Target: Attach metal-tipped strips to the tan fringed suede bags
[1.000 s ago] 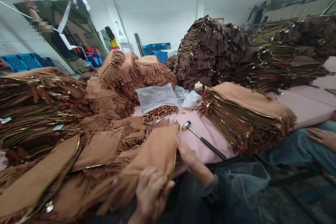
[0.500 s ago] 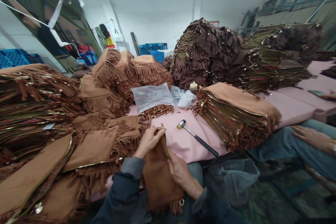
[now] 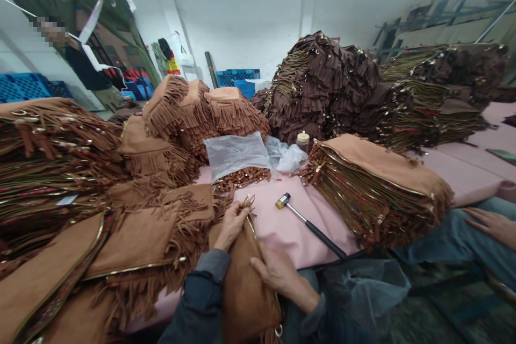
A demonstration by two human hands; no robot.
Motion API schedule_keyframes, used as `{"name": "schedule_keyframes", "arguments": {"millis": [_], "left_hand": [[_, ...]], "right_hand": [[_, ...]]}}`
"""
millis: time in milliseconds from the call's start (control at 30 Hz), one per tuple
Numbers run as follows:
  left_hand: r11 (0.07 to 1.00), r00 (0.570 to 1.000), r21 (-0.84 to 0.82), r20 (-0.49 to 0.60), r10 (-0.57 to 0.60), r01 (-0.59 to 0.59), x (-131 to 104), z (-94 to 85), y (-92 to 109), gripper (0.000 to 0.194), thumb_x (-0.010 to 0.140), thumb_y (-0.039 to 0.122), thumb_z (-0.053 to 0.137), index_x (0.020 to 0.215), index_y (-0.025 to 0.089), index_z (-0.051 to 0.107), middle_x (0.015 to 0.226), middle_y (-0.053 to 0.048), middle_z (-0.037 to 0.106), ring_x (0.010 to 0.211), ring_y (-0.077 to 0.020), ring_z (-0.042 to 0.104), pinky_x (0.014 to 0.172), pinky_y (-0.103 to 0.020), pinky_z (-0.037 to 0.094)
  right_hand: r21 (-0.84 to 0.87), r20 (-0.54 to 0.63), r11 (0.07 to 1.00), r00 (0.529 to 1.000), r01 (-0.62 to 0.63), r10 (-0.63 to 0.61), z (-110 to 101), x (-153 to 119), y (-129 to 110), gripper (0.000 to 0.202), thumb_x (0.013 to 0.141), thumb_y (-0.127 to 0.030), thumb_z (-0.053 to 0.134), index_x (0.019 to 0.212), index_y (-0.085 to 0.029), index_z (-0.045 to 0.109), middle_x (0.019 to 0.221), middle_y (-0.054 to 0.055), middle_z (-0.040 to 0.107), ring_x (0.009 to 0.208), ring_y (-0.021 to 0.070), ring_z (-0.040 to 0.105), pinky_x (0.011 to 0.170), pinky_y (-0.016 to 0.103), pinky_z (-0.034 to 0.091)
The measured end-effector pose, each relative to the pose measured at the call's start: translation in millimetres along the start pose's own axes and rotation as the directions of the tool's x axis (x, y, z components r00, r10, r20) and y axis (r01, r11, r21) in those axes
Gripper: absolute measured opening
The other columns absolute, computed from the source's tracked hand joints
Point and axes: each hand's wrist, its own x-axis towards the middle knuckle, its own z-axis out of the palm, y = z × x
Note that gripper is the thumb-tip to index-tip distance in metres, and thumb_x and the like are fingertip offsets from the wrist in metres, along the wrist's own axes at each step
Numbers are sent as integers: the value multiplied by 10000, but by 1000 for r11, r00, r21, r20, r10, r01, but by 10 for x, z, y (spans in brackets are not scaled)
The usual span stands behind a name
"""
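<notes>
A tan fringed pouch (image 3: 245, 301) with a gold zipper along its edge hangs over my lap at the table's front edge. My left hand (image 3: 231, 226) pinches its top corner, where the zipper end and a small strap show. My right hand (image 3: 282, 274) is closed around the zipper side lower down, thumb on the near face and the other fingers mostly hidden behind it. A metal ring shows at the pouch's bottom corner. On the pink cloth (image 3: 266, 231) to the right lies a hammer (image 3: 308, 223) with a yellow-tipped head and black handle.
Tan pouches (image 3: 137, 231) lie at left, with taller stacks behind. A neat stack (image 3: 374, 172) stands right of the hammer. Small brown tassels (image 3: 244, 177) lie under a clear plastic bag (image 3: 237, 153), near a jar (image 3: 302, 140). A co-worker's hand (image 3: 494, 226) rests on a knee.
My right hand has shifted slightly along the zipper side, and the pouch has turned a little. My left hand still pinches the top corner. The view has shifted slightly.
</notes>
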Motion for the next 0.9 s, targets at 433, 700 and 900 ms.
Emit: {"name": "schedule_keyframes", "arguments": {"millis": [433,700,900], "left_hand": [[995,985,67,-151,86,-77,-36,-17,-282,314,926,460,565,999,163,636,922,-47,679,839,-188,651,831,-292,500],[994,976,64,-194,96,-86,-72,-64,-343,268,946,429,545,980,172,618,929,-43,690,871,-189,663,884,-307,501],[995,974,25,-202,99,-96,-71,-51,-343,278,940,424,559,1009,162,616,928,-51,696,837,-188,671,845,-304,519]], "right_hand": [[-407,-45,911,998,-64,50,-537,2305,141,330,957,-206,450,1193,-266,673,1165,65,680,1095,203,618,885,276,426],[-398,-75,909,992,-122,101,-293,2744,203,299,928,-129,426,1101,-88,666,1178,240,596,1092,294,607,913,388,442],[5,38,997,997,-71,70,-488,2329,309,274,956,-344,443,923,-137,621,837,60,641,735,136,590,663,233,450]]}}
